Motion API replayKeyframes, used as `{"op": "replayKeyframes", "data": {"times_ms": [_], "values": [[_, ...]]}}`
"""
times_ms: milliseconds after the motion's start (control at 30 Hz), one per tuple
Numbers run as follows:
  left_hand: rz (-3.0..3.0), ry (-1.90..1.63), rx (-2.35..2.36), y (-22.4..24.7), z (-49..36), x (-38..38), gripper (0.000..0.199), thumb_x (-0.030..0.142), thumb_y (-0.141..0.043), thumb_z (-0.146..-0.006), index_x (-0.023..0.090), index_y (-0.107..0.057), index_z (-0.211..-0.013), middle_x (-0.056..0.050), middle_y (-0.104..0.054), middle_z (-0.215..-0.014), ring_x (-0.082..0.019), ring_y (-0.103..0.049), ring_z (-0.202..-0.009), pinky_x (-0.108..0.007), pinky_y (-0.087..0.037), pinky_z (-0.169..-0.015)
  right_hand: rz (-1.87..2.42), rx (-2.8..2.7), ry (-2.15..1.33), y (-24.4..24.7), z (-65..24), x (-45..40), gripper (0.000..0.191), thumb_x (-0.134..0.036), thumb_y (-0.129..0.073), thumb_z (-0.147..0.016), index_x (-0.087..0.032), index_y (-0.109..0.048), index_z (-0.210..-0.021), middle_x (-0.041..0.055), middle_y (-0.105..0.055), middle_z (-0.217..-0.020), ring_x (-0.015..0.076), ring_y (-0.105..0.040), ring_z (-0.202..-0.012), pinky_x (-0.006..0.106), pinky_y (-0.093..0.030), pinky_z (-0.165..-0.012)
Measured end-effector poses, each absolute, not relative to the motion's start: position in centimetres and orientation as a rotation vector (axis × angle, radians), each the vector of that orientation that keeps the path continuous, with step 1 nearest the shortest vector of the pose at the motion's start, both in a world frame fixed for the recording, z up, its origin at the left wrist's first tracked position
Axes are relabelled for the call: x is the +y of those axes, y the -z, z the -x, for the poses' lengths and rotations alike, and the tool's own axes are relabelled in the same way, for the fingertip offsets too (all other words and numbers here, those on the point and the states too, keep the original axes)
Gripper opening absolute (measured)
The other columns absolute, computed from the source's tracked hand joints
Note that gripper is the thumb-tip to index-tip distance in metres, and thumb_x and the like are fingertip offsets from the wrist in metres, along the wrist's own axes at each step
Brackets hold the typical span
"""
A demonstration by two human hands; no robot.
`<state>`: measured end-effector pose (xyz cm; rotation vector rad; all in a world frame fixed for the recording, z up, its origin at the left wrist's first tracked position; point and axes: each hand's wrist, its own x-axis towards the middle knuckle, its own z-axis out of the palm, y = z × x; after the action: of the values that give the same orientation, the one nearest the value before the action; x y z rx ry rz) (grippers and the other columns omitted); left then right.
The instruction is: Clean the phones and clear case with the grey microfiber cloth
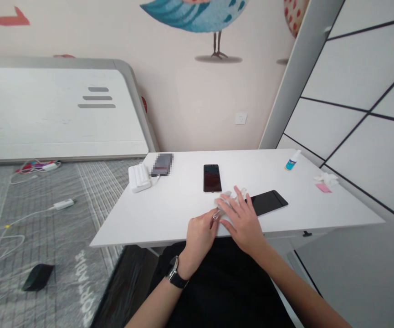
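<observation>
My left hand (201,234), with a dark-banded watch on its wrist, is closed at the near edge of the table. Its fingers grip the edge of a clear plastic piece (216,215), whose full shape is hidden under my hands. Over that piece lies my right hand (243,223), fingers spread, with whitish see-through material (224,197) showing beneath and beyond them. Just right of the fingers, a dark flat phone (268,202) rests at an angle, partly covered by my right hand. Another phone (212,178) with a dark screen lies upright-facing beyond my hands.
On the white table (156,218) are a white power strip (139,177) and a blurred dark item (162,164) at left. A small blue-labelled bottle (292,160), crumpled white tissue (327,178) and pink slip (323,187) are at right. Cables (29,218) lie on the floor mat.
</observation>
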<state>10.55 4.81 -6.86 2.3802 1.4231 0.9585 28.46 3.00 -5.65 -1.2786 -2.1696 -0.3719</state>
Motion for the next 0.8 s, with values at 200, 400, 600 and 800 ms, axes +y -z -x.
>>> {"op": "replayKeyframes", "data": {"times_ms": [200,400,600,800], "values": [[-2.378,-0.958,1.439,6.7,-10.7,4.7,0.023,0.021,-0.054,-0.101,0.022,-0.075,-0.112,-0.007,-0.082,-0.100,-0.020,-0.078,-0.081,-0.025,-0.054,-0.072,1.275,-2.006,0.512,6.0,-29.1,3.8,0.054,-0.009,-0.042,-0.104,-0.030,-0.050,-0.154,0.0026,-0.066,-0.143,0.0284,-0.031,-0.156,0.061,-0.022,-0.126],[-2.372,-0.916,1.480,6.7,-10.7,4.7,0.020,0.017,-0.057,-0.099,0.018,-0.077,-0.096,-0.007,-0.080,-0.080,-0.021,-0.075,-0.068,-0.025,-0.051,-0.063,1.137,-2.131,0.488,6.5,-29.1,3.2,0.058,-0.006,-0.038,-0.104,-0.026,-0.042,-0.158,0.0021,-0.058,-0.152,0.0251,-0.029,-0.157,0.056,-0.022,-0.128],[-2.362,-0.993,1.421,7.1,-10.6,4.8,0.026,0.023,-0.056,-0.102,0.025,-0.072,-0.122,-0.005,-0.082,-0.101,-0.020,-0.078,-0.078,-0.025,-0.053,-0.070,1.421,-1.867,0.550,6.4,-30.3,4.2,0.058,-0.010,-0.043,-0.105,-0.028,-0.039,-0.160,0.0032,-0.062,-0.147,0.0312,-0.023,-0.158,0.071,-0.013,-0.124],[-2.367,-0.953,1.462,7.0,-10.6,4.8,0.025,0.021,-0.054,-0.102,0.022,-0.074,-0.117,-0.006,-0.082,-0.097,-0.020,-0.077,-0.076,-0.025,-0.053,-0.069,1.253,-2.115,0.493,6.8,-30.3,4.0,0.062,-0.008,-0.040,-0.104,-0.028,-0.032,-0.163,0.0037,-0.055,-0.154,0.0275,-0.027,-0.157,0.062,-0.023,-0.127]]}}
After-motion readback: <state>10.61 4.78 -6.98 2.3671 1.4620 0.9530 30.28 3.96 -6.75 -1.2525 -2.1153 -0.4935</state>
